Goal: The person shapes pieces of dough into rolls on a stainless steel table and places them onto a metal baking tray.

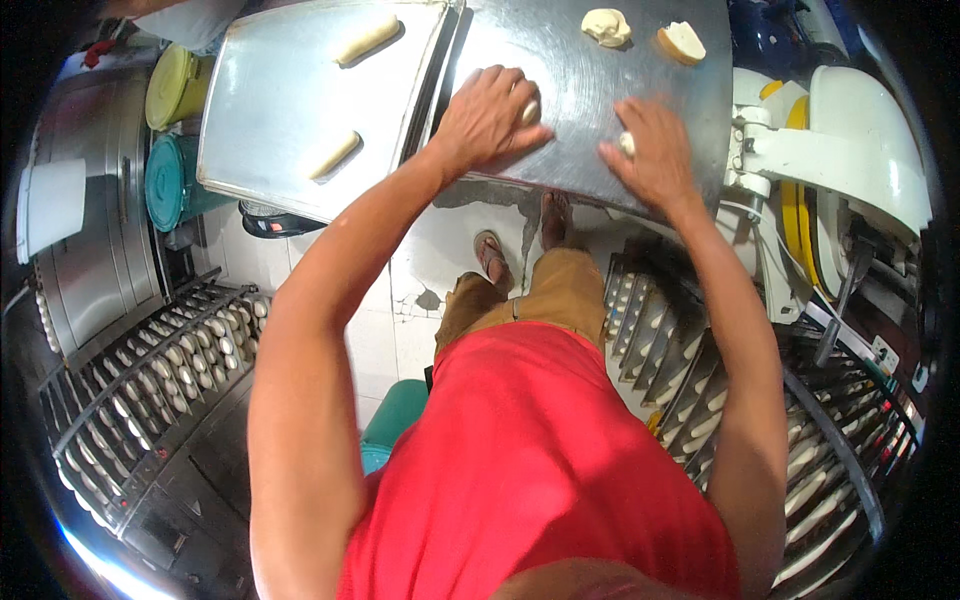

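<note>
On the steel table (570, 90), my left hand (487, 118) cups a small piece of pale dough (530, 113), fingers curled over it and thumb stretched to the side. My right hand (660, 155), slightly blurred, curls round another small dough piece (627, 143) that shows between thumb and fingers. The two hands are apart, with bare metal between them. Toward the far edge lie a rounded lump of dough (606, 27) and a cut chunk of dough (682, 43). On the metal tray (270, 100) at left rest two dough rolls, one far (367, 40) and one near (335, 155).
Racks with trays of shaped dough stand at lower left (160, 380) and lower right (690, 400). A white machine (850, 140) borders the table's right end. Yellow (172, 88) and teal (170, 180) lidded bins stand left of the tray. Another person's arm shows at top left.
</note>
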{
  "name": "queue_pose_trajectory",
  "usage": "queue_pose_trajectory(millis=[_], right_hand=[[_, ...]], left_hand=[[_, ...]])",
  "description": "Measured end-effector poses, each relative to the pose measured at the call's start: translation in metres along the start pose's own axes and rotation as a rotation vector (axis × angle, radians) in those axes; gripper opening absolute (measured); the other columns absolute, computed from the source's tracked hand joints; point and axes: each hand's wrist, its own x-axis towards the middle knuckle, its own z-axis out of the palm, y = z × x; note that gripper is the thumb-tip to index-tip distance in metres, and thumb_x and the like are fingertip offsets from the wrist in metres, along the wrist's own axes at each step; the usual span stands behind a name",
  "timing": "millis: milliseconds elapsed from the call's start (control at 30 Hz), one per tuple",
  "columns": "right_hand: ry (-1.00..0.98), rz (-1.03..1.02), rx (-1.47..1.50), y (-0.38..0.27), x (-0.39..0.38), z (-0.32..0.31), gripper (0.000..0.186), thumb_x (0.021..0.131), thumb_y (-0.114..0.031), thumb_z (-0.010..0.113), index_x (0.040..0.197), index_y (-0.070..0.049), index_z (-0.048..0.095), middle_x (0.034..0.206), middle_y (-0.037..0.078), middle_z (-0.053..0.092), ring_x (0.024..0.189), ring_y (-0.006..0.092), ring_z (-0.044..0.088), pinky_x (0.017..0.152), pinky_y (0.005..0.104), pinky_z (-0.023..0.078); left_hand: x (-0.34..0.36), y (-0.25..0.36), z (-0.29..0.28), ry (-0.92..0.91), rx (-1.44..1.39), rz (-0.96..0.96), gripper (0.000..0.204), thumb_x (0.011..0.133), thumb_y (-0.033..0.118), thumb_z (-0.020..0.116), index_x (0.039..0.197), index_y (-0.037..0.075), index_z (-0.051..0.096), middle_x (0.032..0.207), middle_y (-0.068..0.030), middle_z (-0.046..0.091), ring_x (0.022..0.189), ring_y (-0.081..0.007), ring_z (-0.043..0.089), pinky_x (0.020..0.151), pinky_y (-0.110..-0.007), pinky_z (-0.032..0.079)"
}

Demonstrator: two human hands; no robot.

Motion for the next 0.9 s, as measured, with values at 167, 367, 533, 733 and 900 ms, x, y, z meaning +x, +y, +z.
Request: queue_pose_trajectory(millis=[167, 367, 533, 733, 900], right_hand=[[-0.243, 0.121, -0.061, 0.004, 0.016, 0.0, 0.036, 0.084, -0.044, 0.075, 0.076, -0.011, 0.063, 0.082, 0.006, 0.062, 0.084, 0.0306, 0.06, 0.075, 0.0465, 0.046], [-0.145, 0.144, -0.022, 0.018, 0.027, 0.015, 0.039, 0.085, -0.044, 0.073, 0.072, -0.01, 0.059, 0.077, 0.006, 0.059, 0.081, 0.0314, 0.06, 0.074, 0.0474, 0.045], [-0.003, 0.011, 0.042, 0.006, -0.003, -0.001, 0.042, 0.083, -0.047, 0.075, 0.074, -0.009, 0.061, 0.077, 0.007, 0.061, 0.08, 0.0324, 0.06, 0.076, 0.051, 0.044], [-0.141, 0.073, 0.016, 0.017, 0.004, 0.009, 0.042, 0.083, -0.049, 0.074, 0.072, -0.011, 0.06, 0.073, 0.007, 0.059, 0.076, 0.0312, 0.059, 0.075, 0.0452, 0.046], [-0.118, 0.055, -0.036, 0.014, 0.009, 0.005, 0.038, 0.083, -0.047, 0.074, 0.076, -0.011, 0.062, 0.079, 0.008, 0.06, 0.08, 0.0306, 0.06, 0.074, 0.0446, 0.047]], left_hand=[[0.02, -0.011, -0.009, -0.114, -0.117, -0.004, 0.05, 0.091, 0.059, 0.066, 0.085, 0.009, 0.073, 0.092, -0.0065, 0.066, 0.095, -0.027, 0.066, 0.076, -0.042, 0.055], [0.04, -0.024, 0.015, -0.043, -0.005, 0.071, 0.043, 0.092, 0.057, 0.066, 0.093, 0.014, 0.072, 0.089, -0.0039, 0.065, 0.084, -0.024, 0.067, 0.073, -0.038, 0.055], [-0.01, 0.002, 0.003, 0.034, -0.041, 0.042, 0.064, 0.09, 0.068, 0.063, 0.112, 0.009, 0.067, 0.115, -0.0119, 0.063, 0.113, -0.0306, 0.059, 0.098, -0.044, 0.047], [0.021, -0.005, 0.003, -0.041, -0.076, -0.044, 0.037, 0.09, 0.049, 0.067, 0.086, 0.013, 0.074, 0.088, -0.0025, 0.067, 0.091, -0.0257, 0.067, 0.077, -0.042, 0.055], [0.025, 0.003, -0.001, -0.067, -0.014, -0.087, 0.039, 0.093, 0.052, 0.065, 0.093, 0.013, 0.07, 0.096, -0.0073, 0.065, 0.091, -0.027, 0.064, 0.082, -0.042, 0.052]])
